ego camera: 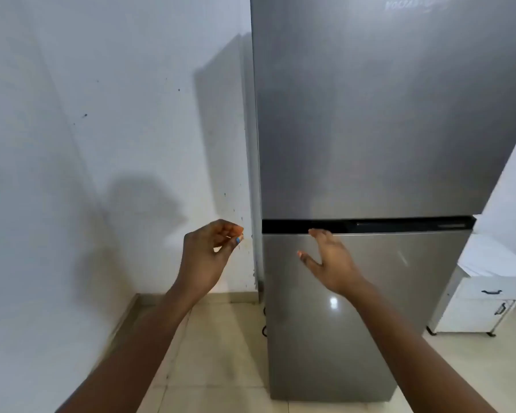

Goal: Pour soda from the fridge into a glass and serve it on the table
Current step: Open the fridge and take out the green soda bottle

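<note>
My right hand [329,260] reaches spread toward the closed fridge [370,144]; my left hand [212,248], left of it, hangs loosely curled, empty.

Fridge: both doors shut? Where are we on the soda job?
Nothing looks done: the fridge has both doors closed, and no soda or glass is in view. In hand: the right hand is open, fingertips up at the dark strip between the doors; whether it touches is unclear. The left hand hangs loosely curled, holding nothing. Left: open, fetch soda, pour, serve.
</note>
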